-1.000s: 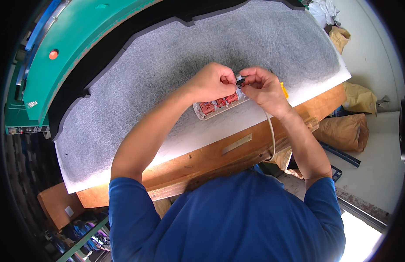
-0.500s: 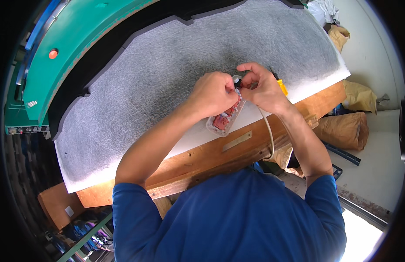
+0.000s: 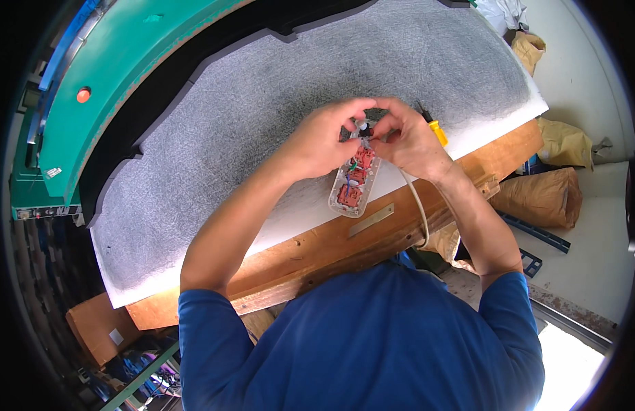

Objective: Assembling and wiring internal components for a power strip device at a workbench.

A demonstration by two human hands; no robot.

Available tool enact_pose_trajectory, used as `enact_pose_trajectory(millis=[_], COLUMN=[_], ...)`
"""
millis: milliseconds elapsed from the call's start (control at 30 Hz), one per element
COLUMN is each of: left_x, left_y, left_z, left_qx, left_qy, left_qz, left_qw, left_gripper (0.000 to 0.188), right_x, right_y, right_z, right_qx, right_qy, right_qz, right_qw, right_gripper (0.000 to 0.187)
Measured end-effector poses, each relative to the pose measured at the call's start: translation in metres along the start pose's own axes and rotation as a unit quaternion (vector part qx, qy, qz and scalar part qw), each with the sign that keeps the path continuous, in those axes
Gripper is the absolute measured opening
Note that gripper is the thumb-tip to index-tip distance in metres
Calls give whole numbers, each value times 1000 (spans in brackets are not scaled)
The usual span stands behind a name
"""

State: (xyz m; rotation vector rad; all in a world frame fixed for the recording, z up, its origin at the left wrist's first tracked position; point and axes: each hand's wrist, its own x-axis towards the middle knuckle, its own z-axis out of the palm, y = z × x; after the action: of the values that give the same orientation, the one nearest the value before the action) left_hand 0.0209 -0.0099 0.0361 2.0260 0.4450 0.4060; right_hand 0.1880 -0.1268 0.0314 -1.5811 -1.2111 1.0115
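Note:
An opened power strip (image 3: 351,192) lies aslant near the front edge of the grey mat, its pale casing showing red socket inserts and thin coloured wires. At its far end sits a small black part (image 3: 364,130) with a whitish piece beside it. My left hand (image 3: 327,140) curls round the left side of that end, thumb against the casing. Fingers bent, my right hand (image 3: 412,142) grips the right side of the same end, and its fingertips partly hide what they touch. The white cable (image 3: 421,205) drops from under my right hand over the table edge.
A yellow-handled screwdriver (image 3: 437,131) lies on the mat (image 3: 262,103) just right of my right hand. The wooden table edge (image 3: 283,264) runs in front of me, with a metal plate (image 3: 372,220) on it. Green machinery (image 3: 118,75) stands far left; brown paper bags (image 3: 543,197) lie right.
My left hand has shifted up and its fingers have opened from a tight pinch, uncovering more of the power strip. The strip has turned slightly upright. My right hand has barely moved.

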Motion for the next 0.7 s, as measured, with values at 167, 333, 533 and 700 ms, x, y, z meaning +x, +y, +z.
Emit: enact_pose_trajectory(millis=[167, 333, 533, 700], left_x=[2, 8, 11, 14], left_y=[-11, -6, 5, 10], left_z=[1, -8, -7, -9], left_qx=[95, 139, 244, 437], left_qy=[-40, -64, -72, -81], left_qz=[99, 164, 204, 343], left_qw=[990, 975, 945, 827], left_gripper=[40, 33, 20, 9], right_x=[1, 1, 2, 2], right_y=[1, 2, 4, 10], right_z=[0, -1, -2, -3], right_qx=[-11, -17, -43, -1], right_qy=[3, -7, -14, -21], right_qz=[-6, -4, -17, -21], right_qw=[1000, 1000, 999, 1000], right_gripper=[65, 67, 69, 73])
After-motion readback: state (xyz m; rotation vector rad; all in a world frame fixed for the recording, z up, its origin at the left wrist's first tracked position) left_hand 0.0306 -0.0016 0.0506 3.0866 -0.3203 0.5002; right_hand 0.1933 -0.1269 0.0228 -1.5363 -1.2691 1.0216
